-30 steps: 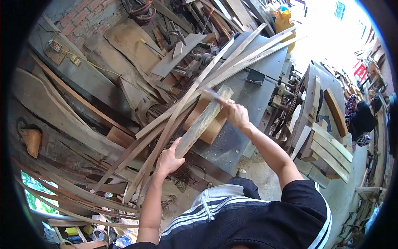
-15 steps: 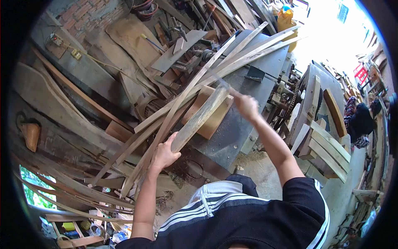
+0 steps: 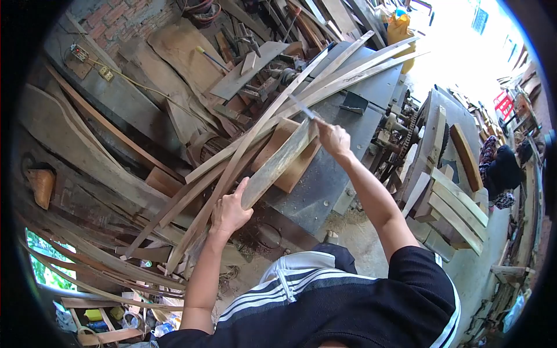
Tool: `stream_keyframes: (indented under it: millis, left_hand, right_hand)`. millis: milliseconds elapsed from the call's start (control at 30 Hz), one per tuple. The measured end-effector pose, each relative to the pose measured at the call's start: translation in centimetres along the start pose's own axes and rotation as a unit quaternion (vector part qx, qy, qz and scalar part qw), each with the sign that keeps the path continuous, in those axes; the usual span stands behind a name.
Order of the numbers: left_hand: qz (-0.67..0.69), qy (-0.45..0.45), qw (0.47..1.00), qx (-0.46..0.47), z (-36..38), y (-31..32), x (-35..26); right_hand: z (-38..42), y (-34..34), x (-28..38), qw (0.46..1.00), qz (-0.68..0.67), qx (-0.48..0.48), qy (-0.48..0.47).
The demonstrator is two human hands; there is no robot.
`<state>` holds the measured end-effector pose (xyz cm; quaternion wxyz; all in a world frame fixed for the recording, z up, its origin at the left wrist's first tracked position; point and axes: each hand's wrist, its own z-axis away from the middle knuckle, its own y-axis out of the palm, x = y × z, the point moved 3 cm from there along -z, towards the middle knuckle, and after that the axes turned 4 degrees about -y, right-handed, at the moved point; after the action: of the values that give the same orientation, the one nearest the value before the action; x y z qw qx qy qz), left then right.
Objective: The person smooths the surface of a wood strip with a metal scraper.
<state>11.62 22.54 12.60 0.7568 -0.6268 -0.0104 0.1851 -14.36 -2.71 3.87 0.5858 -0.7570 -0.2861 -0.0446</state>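
Head view: a weathered grey plank (image 3: 277,164) runs on a slant from low left up to the right, its long axis pointing away from the person toward the grey bench (image 3: 371,98). The left hand (image 3: 229,211) is clamped round the plank's near end, thumb along its edge, so that end sits right at the body. The far end rests on a squarish tan board (image 3: 299,168) that lies flat on the bench. The right hand (image 3: 333,139) is at that far end, fingers closed round the handle of a thin, flat metal blade (image 3: 303,108) that sticks out up and to the left, its edge just beside the plank's tip; the blade is too slim and blurred to name more exactly. So the right hand is the nearer one to the plank's working end, and the left one only steadies it.

The plank looks rough, dry and straight-edged. Long pale slats (image 3: 342,69) cross the bench behind it, thin and springy-looking. Sawdust dusts the bench top.
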Motion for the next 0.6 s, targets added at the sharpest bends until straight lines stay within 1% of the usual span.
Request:
stream_keyframes:
  millis: [67, 100, 133, 233, 267, 333, 367, 400, 467, 533, 567, 600]
  left_hand:
    - [0.002, 0.011, 1.0, -0.01, 0.1, 0.3, 0.4]
    - [0.003, 0.019, 1.0, -0.018, 0.1, 0.3, 0.7]
    - [0.004, 0.016, 1.0, -0.02, 0.1, 0.1, 0.7]
    - [0.0, 0.005, 1.0, -0.006, 0.7, -0.1, 0.3]
    - [0.002, 0.004, 1.0, -0.008, 0.8, -0.1, 0.2]
    - [-0.012, 0.0, 1.0, -0.01, 0.4, -0.1, -0.3]
    - [-0.013, 0.002, 1.0, -0.015, 0.3, -0.2, -0.4]
    - [-0.009, 0.003, 1.0, -0.011, 0.6, -0.1, -0.2]
    - [-0.005, -0.002, 1.0, -0.005, 0.6, -0.2, 0.4]
    - [0.043, 0.001, 0.999, 0.017, 0.9, 0.3, 0.6]
    - [0.054, -0.007, 0.998, 0.028, 0.9, 0.0, 0.3]
    - [0.056, -0.008, 0.998, 0.026, 0.8, 0.2, 0.5]
  right_hand:
    - [3.0, -0.9, 3.0, 0.997, -0.034, -0.004, -0.069]
    - [3.8, 0.4, 2.9, 0.99, -0.051, -0.024, -0.13]
    - [3.1, 0.2, 2.4, 0.989, -0.053, -0.023, -0.134]
    - [0.8, -0.7, -0.5, 0.998, -0.05, 0.015, 0.017]
    - [0.7, -0.2, -0.4, 0.999, -0.048, 0.014, 0.014]
    - [0.5, 1.1, -0.1, 0.998, -0.054, -0.038, 0.021]
    - [1.4, 1.8, 0.6, 1.0, -0.026, -0.002, 0.003]
    - [3.1, 1.8, 1.8, 0.994, -0.029, -0.048, -0.096]
    - [4.2, 0.4, 2.5, 0.993, -0.001, 0.026, -0.117]
    - [2.8, -0.9, 0.6, 1.0, -0.014, 0.016, -0.012]
    - [1.4, -0.4, -1.1, 0.999, -0.048, 0.003, 0.02]
    - [1.2, 0.8, -1.0, 0.999, -0.047, 0.002, 0.018]
